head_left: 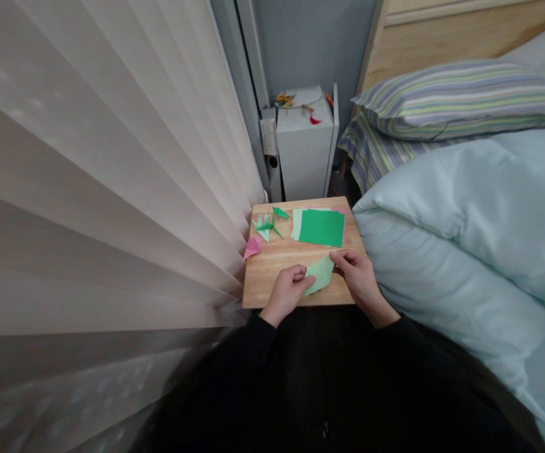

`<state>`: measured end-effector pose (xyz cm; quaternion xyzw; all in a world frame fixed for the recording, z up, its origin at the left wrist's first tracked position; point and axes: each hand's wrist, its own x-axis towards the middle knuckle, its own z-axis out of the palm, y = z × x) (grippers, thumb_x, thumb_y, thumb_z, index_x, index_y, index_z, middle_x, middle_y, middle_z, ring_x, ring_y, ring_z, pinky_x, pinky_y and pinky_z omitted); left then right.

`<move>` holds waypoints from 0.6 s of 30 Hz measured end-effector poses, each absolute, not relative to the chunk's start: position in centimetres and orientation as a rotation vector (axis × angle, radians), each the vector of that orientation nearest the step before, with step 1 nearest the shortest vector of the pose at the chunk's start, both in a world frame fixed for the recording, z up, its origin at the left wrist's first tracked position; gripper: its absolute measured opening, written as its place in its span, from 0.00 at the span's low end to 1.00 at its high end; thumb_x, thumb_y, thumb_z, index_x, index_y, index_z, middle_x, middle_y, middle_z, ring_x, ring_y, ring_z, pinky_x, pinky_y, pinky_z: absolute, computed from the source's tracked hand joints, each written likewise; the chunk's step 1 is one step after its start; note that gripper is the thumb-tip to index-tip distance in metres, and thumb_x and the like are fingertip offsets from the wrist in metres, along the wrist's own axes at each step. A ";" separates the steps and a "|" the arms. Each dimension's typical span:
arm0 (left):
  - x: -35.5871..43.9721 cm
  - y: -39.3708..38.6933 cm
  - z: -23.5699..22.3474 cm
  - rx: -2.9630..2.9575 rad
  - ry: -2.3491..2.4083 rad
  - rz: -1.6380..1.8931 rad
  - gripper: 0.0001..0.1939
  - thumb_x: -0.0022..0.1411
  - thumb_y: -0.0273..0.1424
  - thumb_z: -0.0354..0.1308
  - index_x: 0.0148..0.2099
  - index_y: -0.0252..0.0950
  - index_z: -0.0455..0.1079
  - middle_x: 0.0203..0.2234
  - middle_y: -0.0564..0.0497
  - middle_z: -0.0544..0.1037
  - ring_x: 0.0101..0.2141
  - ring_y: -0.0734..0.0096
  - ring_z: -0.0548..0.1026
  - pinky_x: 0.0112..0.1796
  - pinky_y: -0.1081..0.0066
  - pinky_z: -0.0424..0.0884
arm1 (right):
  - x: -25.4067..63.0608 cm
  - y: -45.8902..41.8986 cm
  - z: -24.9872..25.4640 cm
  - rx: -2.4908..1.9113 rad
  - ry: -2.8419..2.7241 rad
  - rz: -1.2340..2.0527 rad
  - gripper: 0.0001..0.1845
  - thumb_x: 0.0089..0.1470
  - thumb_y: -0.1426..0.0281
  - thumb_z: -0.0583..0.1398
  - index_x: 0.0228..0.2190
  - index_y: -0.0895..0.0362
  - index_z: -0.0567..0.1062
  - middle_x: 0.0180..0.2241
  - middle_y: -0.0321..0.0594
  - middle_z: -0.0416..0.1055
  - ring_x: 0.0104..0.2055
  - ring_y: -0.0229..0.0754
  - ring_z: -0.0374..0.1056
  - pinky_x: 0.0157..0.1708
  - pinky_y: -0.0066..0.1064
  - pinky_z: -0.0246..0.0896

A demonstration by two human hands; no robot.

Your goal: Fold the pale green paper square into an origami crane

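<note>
A light green folded piece of origami paper [319, 274] is held between my two hands above the front of a small wooden table [272, 277]. My left hand [287, 289] pinches its lower left side, thumb on top. At the paper's upper right corner, my right hand [357, 277] grips it between thumb and fingers. Beyond the hands lies a stack of paper sheets with a dark green sheet [322, 228] on top; light green and pink edges show underneath. Folded green paper cranes [263, 226] and a pink folded paper piece [253, 246] sit at the table's left.
Pleated curtains [159, 157] hang close along the table's left edge. A bed with a pale blue quilt [465, 239] and striped pillow [470, 97] borders the right. Behind the table stands a white cabinet [303, 151] with small red and yellow items on top.
</note>
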<state>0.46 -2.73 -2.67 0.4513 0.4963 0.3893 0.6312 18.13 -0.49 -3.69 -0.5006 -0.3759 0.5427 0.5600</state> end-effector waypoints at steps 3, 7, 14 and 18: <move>0.4 -2.7 -2.4 0.975 1.096 0.952 0.21 0.55 0.45 0.69 0.38 0.33 0.69 0.31 0.49 0.80 0.30 0.68 0.80 0.37 0.66 0.78 | 17.7 -0.6 -3.6 -1.125 -0.967 1.350 0.16 0.42 0.53 0.74 0.26 0.51 0.81 0.28 0.36 0.78 0.29 0.41 0.73 0.30 0.36 0.69; 0.5 -2.9 -1.9 0.819 1.091 1.043 0.31 0.56 0.41 0.69 0.57 0.38 0.64 0.34 0.51 0.80 0.28 0.69 0.80 0.36 0.66 0.78 | 16.9 -1.2 -3.8 -1.067 -1.090 1.454 0.14 0.43 0.55 0.74 0.29 0.49 0.81 0.27 0.38 0.78 0.29 0.43 0.75 0.29 0.37 0.68; 0.7 -2.8 -2.1 1.098 1.248 1.108 0.20 0.56 0.29 0.66 0.52 0.37 0.73 0.51 0.43 0.78 0.45 0.62 0.79 0.43 0.66 0.76 | 16.7 -1.4 -4.0 -1.166 -1.142 1.340 0.20 0.47 0.48 0.71 0.23 0.49 0.76 0.21 0.37 0.73 0.23 0.44 0.72 0.25 0.40 0.69; 0.5 -2.8 -2.3 1.321 1.410 1.182 0.16 0.54 0.28 0.66 0.47 0.38 0.76 0.46 0.45 0.78 0.46 0.61 0.76 0.43 0.66 0.74 | 16.8 -1.4 -4.0 -1.194 -1.087 1.326 0.21 0.45 0.47 0.71 0.23 0.50 0.76 0.20 0.37 0.73 0.22 0.42 0.71 0.25 0.38 0.68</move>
